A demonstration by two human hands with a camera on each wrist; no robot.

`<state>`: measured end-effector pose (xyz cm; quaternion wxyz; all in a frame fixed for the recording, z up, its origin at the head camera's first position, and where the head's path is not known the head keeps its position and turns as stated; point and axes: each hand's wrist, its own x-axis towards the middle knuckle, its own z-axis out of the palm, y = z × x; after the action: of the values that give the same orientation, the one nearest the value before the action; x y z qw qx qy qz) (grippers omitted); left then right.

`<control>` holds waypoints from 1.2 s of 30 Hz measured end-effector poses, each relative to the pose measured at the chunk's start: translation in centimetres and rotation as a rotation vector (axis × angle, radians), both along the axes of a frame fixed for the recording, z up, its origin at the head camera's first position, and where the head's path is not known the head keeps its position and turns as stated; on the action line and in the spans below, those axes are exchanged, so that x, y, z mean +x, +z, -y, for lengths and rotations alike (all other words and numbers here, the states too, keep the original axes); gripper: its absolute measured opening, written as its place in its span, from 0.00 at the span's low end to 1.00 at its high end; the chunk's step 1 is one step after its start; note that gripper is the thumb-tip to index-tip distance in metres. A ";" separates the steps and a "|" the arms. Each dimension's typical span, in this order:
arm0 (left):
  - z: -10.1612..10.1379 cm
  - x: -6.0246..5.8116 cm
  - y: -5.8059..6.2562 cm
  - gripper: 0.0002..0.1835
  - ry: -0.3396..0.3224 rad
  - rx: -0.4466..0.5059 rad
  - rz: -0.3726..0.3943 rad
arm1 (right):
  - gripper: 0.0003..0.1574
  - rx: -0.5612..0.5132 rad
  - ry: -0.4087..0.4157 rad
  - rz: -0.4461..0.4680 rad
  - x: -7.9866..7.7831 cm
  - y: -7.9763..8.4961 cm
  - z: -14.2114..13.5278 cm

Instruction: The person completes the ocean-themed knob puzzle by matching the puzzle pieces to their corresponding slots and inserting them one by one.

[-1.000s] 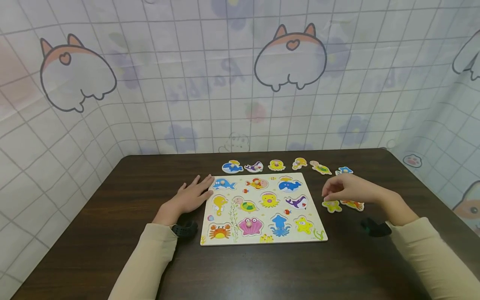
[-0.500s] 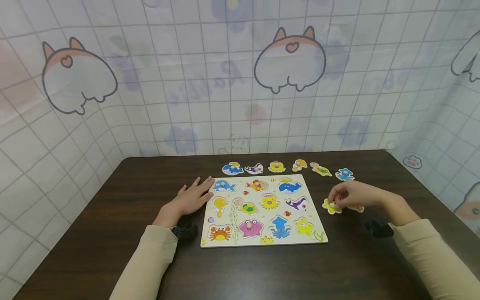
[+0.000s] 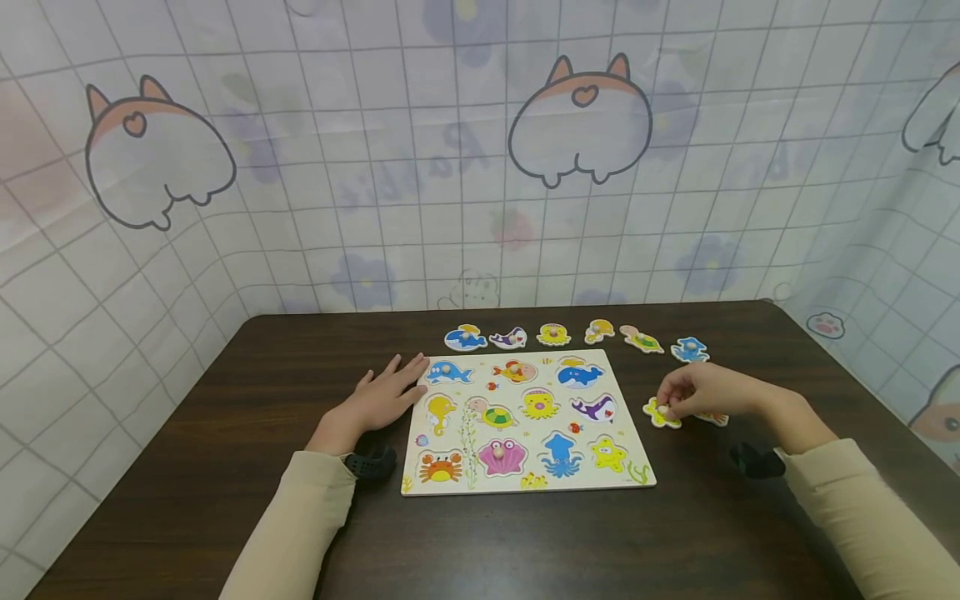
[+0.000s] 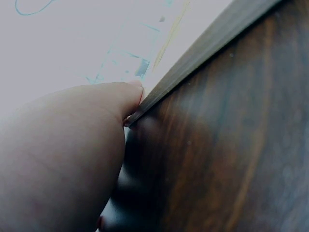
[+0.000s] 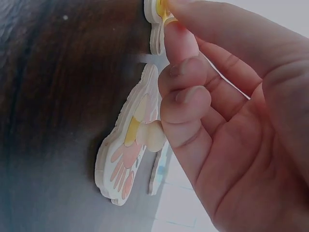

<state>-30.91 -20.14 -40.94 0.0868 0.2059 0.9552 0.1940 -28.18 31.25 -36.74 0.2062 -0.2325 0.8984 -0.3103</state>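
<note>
My left hand (image 3: 378, 395) lies with spread fingers at the upper left edge of a white wooden sea-animal puzzle board (image 3: 480, 492). In the left wrist view its thumb (image 4: 128, 96) rests against the board's edge. My right hand (image 3: 708, 390) is right of the board, thumb and index finger pinching the small knob of a yellow starfish puzzle piece (image 3: 652, 412), which lies on or close over the table. An orange crab piece (image 5: 126, 157) with a round knob sits beside the curled fingers in the right wrist view, partly hidden under the hand in the head view.
Behind the board is a row of loose pieces: a blue whale (image 3: 465, 338), a purple whale (image 3: 508, 337), a yellow octopus (image 3: 553, 335), a seahorse (image 3: 598, 331), a turtle (image 3: 642, 339) and a blue squid (image 3: 689, 350). A knobbed pink shell (image 3: 502, 458) sits in the board.
My right hand has shifted slightly right and down, uncovering the blue squid, and its fingertips have come onto the starfish's knob. The starfish has edged slightly left. My left hand stays put.
</note>
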 end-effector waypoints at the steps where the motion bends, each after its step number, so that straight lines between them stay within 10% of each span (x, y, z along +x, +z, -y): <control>1: 0.0 0.0 0.0 0.34 0.001 0.001 0.001 | 0.06 0.004 -0.002 -0.004 0.0 0.0 0.0; 36: 0.0 0.1 0.0 0.35 -0.003 0.001 0.008 | 0.06 -0.053 0.130 -0.153 1.6 1.5 5.1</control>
<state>-30.81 -20.16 -40.91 0.0907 0.2067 0.9544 0.1954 -26.54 26.17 -35.21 0.1507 -0.3188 0.8859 -0.3014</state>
